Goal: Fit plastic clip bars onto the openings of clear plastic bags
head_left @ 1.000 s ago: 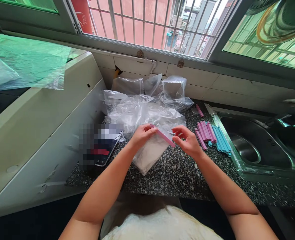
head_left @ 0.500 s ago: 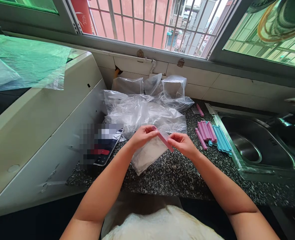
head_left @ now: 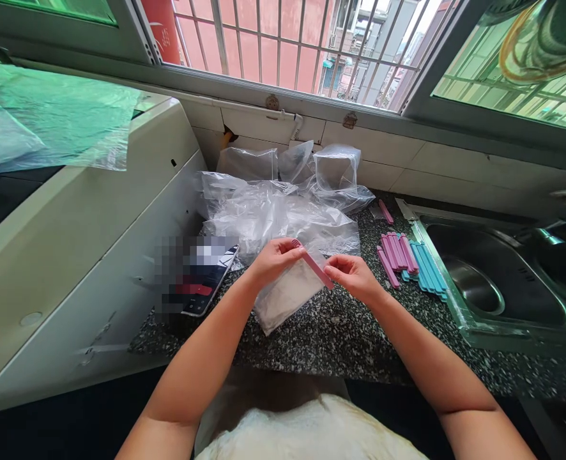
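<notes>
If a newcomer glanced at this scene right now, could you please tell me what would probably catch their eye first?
Probably the slim pink strip, held at the centre between the left hand and the right hand. Behind it, crumpled clear plastic bags spread in a shiny heap on the speckled counter. To the right, loose pink strips and teal strips make a bright cluster beside the metal sink.

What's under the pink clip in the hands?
Under the pink clip, held by left hand and right hand, a see-through plastic bag shows against the speckled countertop. Clip and hands cover part of it; whether the clip grips it, I can't tell.
</notes>
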`<control>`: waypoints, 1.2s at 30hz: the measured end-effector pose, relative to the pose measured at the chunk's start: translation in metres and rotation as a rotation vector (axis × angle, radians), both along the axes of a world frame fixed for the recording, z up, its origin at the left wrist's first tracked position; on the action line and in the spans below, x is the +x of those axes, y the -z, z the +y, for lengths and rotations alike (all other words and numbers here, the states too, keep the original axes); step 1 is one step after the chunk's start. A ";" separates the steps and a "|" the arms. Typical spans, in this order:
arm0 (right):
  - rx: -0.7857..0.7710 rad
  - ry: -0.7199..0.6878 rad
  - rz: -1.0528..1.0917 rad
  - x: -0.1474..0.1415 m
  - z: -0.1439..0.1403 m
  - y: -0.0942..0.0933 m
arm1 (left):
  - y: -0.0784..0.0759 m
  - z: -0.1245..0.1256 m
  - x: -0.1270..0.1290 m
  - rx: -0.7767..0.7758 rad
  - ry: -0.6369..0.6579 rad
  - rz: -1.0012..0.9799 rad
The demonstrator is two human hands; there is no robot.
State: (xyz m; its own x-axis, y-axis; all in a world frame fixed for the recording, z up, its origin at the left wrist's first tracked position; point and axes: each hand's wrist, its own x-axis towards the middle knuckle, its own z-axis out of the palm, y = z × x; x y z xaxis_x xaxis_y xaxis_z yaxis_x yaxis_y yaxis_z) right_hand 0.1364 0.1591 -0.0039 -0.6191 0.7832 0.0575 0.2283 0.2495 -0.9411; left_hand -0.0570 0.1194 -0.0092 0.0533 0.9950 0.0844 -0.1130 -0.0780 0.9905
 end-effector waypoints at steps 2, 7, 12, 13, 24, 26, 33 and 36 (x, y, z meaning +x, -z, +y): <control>-0.032 -0.031 0.026 0.000 0.000 -0.002 | -0.001 0.000 0.001 0.000 0.012 0.011; -0.165 -0.121 0.011 -0.001 -0.003 0.001 | -0.001 -0.001 0.003 0.021 0.053 0.067; -0.179 -0.076 -0.009 -0.003 -0.006 0.007 | 0.002 0.000 0.001 0.056 0.071 0.118; -0.174 -0.069 -0.005 -0.003 -0.006 0.007 | 0.003 0.000 0.001 0.060 0.070 0.135; -0.183 -0.044 0.026 -0.006 -0.008 0.009 | 0.011 0.004 0.000 0.078 0.037 0.195; -0.185 -0.036 0.027 -0.006 -0.009 0.009 | 0.012 0.004 0.001 0.077 0.034 0.202; -0.179 -0.009 0.026 -0.008 -0.012 0.010 | 0.008 0.004 0.002 0.081 0.030 0.206; -0.176 -0.009 0.034 -0.009 -0.012 0.011 | 0.008 0.003 0.002 0.095 0.021 0.209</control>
State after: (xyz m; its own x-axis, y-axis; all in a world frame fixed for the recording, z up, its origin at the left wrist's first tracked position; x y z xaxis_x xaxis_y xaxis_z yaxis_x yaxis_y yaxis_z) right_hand 0.1275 0.1473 -0.0147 -0.6264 0.7773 -0.0591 0.1944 0.0823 -0.9775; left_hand -0.0549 0.1222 -0.0169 0.0998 0.9817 0.1622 0.0911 -0.1714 0.9810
